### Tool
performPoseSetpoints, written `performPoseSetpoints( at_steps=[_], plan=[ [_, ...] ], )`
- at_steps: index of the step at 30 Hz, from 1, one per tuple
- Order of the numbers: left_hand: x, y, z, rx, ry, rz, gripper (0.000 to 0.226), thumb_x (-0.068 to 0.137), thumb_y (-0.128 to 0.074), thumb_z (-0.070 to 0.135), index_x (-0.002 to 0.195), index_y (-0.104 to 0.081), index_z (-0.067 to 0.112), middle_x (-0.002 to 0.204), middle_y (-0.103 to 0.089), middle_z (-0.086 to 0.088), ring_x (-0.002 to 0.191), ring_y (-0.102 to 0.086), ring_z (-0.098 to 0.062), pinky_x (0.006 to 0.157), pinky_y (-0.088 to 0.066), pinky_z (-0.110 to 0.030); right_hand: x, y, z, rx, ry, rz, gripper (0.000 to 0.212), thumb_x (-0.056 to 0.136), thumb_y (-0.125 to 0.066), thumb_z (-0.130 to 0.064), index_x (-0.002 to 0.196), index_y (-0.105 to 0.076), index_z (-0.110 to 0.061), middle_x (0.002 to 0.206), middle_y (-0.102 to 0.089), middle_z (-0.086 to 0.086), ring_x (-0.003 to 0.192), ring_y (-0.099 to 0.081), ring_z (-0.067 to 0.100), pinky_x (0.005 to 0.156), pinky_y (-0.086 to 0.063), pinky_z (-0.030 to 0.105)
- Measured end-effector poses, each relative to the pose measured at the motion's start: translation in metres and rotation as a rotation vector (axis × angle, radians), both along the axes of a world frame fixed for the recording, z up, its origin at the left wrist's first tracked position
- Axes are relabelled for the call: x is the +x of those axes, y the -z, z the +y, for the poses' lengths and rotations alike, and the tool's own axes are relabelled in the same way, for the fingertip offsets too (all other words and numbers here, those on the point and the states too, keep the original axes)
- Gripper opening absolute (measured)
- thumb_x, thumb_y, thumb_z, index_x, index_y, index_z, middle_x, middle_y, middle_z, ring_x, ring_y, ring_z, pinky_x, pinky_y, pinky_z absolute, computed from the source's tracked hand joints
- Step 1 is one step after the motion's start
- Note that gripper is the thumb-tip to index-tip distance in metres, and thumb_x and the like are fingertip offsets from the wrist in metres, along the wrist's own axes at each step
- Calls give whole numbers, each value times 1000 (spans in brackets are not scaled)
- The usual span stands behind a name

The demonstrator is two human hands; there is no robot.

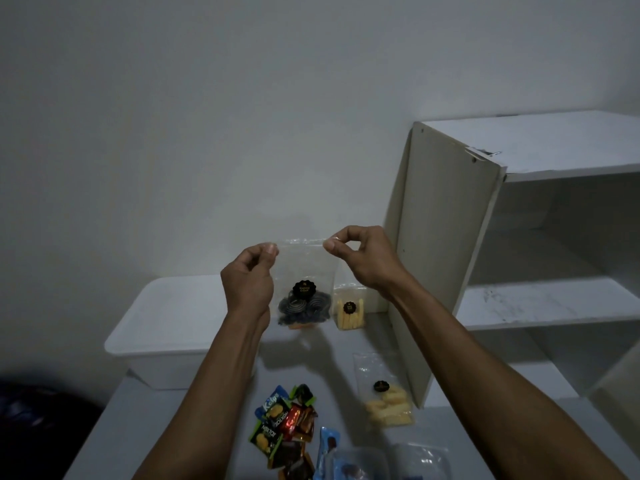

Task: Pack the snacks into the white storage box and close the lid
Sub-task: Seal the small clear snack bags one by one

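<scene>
While both hands hold the clear plastic zip bag of dark spiral cookies (300, 292) up by its top edge, the sensible thing is to run the seal fully shut before it goes anywhere, since the cookies sit heavy in the bottom and would spill from an open mouth. The left hand (250, 278) pinches the bag's top left corner between thumb and forefinger, its other fingers curled in; the right hand (360, 255) pinches the top right corner the same way, so the edge is stretched taut between them. Both forearms reach forward and up from the near edge of the desk (332, 368), wrists slightly bent, and the bag hangs in the air above the desk's far side.

Behind it, the white plastic storage box (173, 327) stands at the far left corner of the desk with its lid on, so I judge the lid must come off before packing. A clear bag of pale yellow sticks (350, 311) stands at the far edge, another like it (389, 407) lies toward the right edge, and a heap of small coloured snack packets (287, 420) lies at the near edge.
</scene>
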State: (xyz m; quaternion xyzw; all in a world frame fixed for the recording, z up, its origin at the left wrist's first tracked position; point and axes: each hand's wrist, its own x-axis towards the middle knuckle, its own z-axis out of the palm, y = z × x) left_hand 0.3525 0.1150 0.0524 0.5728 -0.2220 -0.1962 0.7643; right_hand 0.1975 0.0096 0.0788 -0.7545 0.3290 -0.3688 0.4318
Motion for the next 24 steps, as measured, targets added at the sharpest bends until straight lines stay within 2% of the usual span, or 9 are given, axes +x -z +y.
performPoseSetpoints(
  at_steps=[2,6,9,12,14,17,20,22,24],
  plan=[
    [1,1,1,12,34,-45,4,88,-70,18,85,-72,20,84,-71,7,78,-62,-4,75,-47,-22,-2,0,-1,-16,7,-7,14,87,-74,-34,77,-70,-25,89,-72,-12,75,-61,-2,79,-47,23],
    [3,2,2,44,124,-125,4,88,-68,13,85,-71,15,83,-70,2,77,-62,-5,75,-48,-23,-5,-4,0,59,-149,18,22,88,-71,-35,86,-75,-13,94,-76,-5,95,-69,5,79,-48,18],
    [0,5,1,99,166,-254,8,90,-67,14,84,-71,11,83,-70,0,80,-64,-7,80,-52,-22,2,-12,3,112,-233,92,32,93,-64,-40,92,-77,-10,92,-76,-5,86,-69,-4,67,-46,10],
    [-5,6,1,121,184,-350,11,90,-66,15,82,-71,9,83,-69,1,76,-61,-1,73,-49,-14,8,-18,3,53,-268,196,26,90,-69,-33,88,-77,-9,83,-76,-1,82,-69,1,69,-49,13],
    [-5,6,2,125,194,-350,11,90,-67,17,83,-72,9,86,-70,0,79,-62,-3,74,-49,-16,9,-21,2,30,-282,235,23,89,-71,-31,84,-76,-8,77,-74,-3,77,-69,3,70,-51,17],
    [-4,6,2,154,185,-327,12,87,-71,26,90,-71,15,93,-70,3,86,-62,-6,77,-49,-23,12,-22,1,39,-268,255,24,89,-72,-26,82,-74,-3,66,-67,-7,57,-56,-1,58,-46,16],
    [-7,6,-1,203,10,-257,36,76,-76,48,99,-65,23,101,-66,5,91,-59,-14,78,-51,-28,19,-11,4,96,-161,176,25,89,-72,-26,80,-72,-3,65,-61,-2,59,-52,7,59,-46,24],
    [-12,3,-2,277,-66,-251,38,71,-76,57,88,-67,24,95,-67,5,87,-60,-15,75,-52,-30,24,-3,8,124,-112,146,26,89,-72,-29,79,-72,-5,66,-60,-2,59,-51,7,59,-45,25],
    [-16,1,-3,332,-48,-234,29,75,-76,50,77,-71,22,91,-70,4,86,-63,-14,76,-53,-30,28,2,12,137,-107,141,23,89,-72,-29,79,-72,-9,69,-64,-3,62,-55,7,61,-47,25]
  ],
)
